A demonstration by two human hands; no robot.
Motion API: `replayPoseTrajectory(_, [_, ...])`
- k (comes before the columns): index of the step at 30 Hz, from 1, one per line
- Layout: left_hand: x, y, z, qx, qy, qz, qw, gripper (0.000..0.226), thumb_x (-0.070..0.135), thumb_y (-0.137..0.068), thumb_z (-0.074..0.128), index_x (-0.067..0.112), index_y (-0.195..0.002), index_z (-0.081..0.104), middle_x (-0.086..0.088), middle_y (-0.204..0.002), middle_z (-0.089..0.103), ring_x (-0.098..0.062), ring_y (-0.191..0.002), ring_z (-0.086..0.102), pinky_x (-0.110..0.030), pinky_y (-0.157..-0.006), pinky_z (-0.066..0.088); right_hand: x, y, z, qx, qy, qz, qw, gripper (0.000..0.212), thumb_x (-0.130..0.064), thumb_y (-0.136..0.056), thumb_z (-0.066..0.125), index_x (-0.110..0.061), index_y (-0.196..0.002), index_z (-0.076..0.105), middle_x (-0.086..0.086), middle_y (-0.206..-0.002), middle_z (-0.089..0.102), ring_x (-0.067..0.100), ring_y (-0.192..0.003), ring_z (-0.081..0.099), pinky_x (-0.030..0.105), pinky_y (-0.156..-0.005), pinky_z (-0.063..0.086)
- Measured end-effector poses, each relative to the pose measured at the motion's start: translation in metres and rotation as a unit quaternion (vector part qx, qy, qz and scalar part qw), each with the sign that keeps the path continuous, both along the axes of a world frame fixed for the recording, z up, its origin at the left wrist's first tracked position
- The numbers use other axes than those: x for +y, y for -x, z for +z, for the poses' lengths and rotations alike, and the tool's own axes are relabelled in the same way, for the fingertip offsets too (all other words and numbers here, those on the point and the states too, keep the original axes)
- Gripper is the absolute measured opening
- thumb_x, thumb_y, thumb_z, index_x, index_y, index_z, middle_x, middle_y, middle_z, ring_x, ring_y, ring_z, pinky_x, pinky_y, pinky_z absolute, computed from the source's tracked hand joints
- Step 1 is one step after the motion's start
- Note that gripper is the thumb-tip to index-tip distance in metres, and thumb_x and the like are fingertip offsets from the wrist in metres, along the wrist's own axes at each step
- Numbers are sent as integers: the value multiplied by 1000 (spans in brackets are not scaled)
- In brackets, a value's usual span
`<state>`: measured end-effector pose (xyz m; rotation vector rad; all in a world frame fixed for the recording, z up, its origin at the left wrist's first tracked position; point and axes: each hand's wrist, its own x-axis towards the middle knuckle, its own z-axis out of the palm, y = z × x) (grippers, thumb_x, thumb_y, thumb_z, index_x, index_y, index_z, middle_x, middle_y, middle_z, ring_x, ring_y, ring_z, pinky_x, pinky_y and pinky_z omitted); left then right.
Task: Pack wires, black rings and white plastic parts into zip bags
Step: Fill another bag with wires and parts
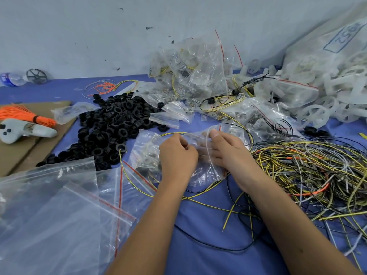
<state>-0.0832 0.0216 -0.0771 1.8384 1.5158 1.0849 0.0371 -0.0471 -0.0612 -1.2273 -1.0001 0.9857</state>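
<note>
Both my hands are on one small zip bag (200, 155) at scene centre, on the blue table (198, 235). Left hand (176, 155) has fingers curled, pinching the bag's plastic at its left part. Right hand (228, 149) grips the bag's right side, thumb up near the top edge, fingers partly behind the film. A white wire (207, 147) runs down between the hands, over the bag. Can't tell what's inside the bag: glare.

Wire pile (309, 175), yellow, black, grey and orange, sits right of my right forearm, touching it. Loose yellow wire (127, 175) loops round the bag on the left and near side.

Black rings (113, 124) are heaped left of the bag, further off, just beside it. White parts (327, 96) are piled far right, against a big printed sack (337, 42). Filled bags (190, 72) are stacked far centre by the wall.

Empty bags (59, 205) with red seal lines lie flat near left, overlapping.

Far left: cardboard (23, 147) with an orange wire bundle (25, 115) and a grey controller (21, 132) on it. Water bottle (12, 78) and a dark wheel part (36, 76) sit at the wall.
</note>
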Motion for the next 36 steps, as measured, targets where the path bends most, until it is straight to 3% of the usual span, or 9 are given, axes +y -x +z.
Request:
replayPoseTrajectory(5, [0, 0, -1, -12, 6, 9, 1000, 3, 9, -83, 63, 11, -82, 61, 1, -76, 63, -24, -79, 61, -37, -73, 49, 0, -2, 0, 10, -9, -24, 1000, 44, -32, -106, 51, 11, -113, 56, 34, -113, 64, 37, -99, 73, 26, -68, 59])
replayPoseTrajectory(11, [5, 1, -5, 21, -11, 2, 1000, 10, 13, -87, 62, 9, -96, 61, -9, -100, 64, -27, -91, 58, -34, -76, 41, 0, -3, 2, -51, -41, -143, 988, 27, -27, -106, 51, -12, -96, 71, 11, -88, 76, 27, -77, 76, 30, -59, 59])
replayPoseTrajectory(14, [-1, -2, 1, -16, -88, -36, 995, 3, 14, -87, 66, 14, -87, 62, -2, -88, 64, -22, -84, 60, -35, -77, 47, 0, -9, 2, -62, -55, -197, 977, 31, -29, -106, 49, -11, -93, 70, 10, -80, 74, 26, -66, 72, 32, -54, 58])
replayPoseTrajectory(19, [-17, -16, 4, -33, -177, -188, 965, 24, 19, -89, 65, 18, -69, 54, 8, -64, 52, -11, -61, 46, -26, -59, 35, 2, -15, 4, -28, -6, -177, 984, 37, -40, -106, 47, -9, -105, 67, 11, -77, 75, 22, -59, 69, 29, -46, 53])
replayPoseTrajectory(23, [-22, -19, -2, -35, -144, -266, 953, 25, 15, -84, 64, 16, -64, 49, 5, -59, 50, -14, -59, 46, -29, -56, 36, 0, -18, 1, -86, -3, -178, 980, 12, -27, -98, 65, -17, -105, 66, 6, -74, 75, 22, -66, 70, 40, -61, 56])
replayPoseTrajectory(27, [-24, -18, 1, -80, -111, -288, 948, 22, 13, -84, 60, 17, -64, 52, 5, -59, 51, -11, -58, 46, -25, -57, 37, -4, -19, 0, -93, -2, -180, 979, 20, -4, -91, 69, -15, -107, 67, 7, -75, 76, 23, -65, 71, 37, -58, 58])
replayPoseTrajectory(31, [-25, -19, 3, -130, -84, -271, 950, 25, 17, -90, 57, 9, -66, 58, -6, -59, 55, -24, -58, 51, -39, -56, 44, -3, -20, 0, -78, -21, -183, 980, 18, 0, -93, 66, -12, -106, 67, 11, -76, 75, 23, -64, 69, 32, -57, 60])
replayPoseTrajectory(34, [-24, -19, 3, -148, -46, -249, 956, 31, 25, -93, 58, 9, -66, 58, -9, -59, 57, -30, -58, 56, -44, -58, 48, -2, -23, -1, -126, -18, -184, 975, 17, -5, -93, 67, -17, -106, 67, 9, -76, 75, 23, -64, 68, 43, -65, 58])
replayPoseTrajectory(36, [-23, -19, 1, -138, -13, -244, 960, 33, 27, -93, 59, 9, -66, 58, -10, -61, 59, -34, -60, 59, -47, -61, 51, -2, -24, -3, -179, -16, -190, 965, 17, -7, -91, 70, -18, -104, 67, 3, -73, 75, 18, -62, 69, 37, -63, 57])
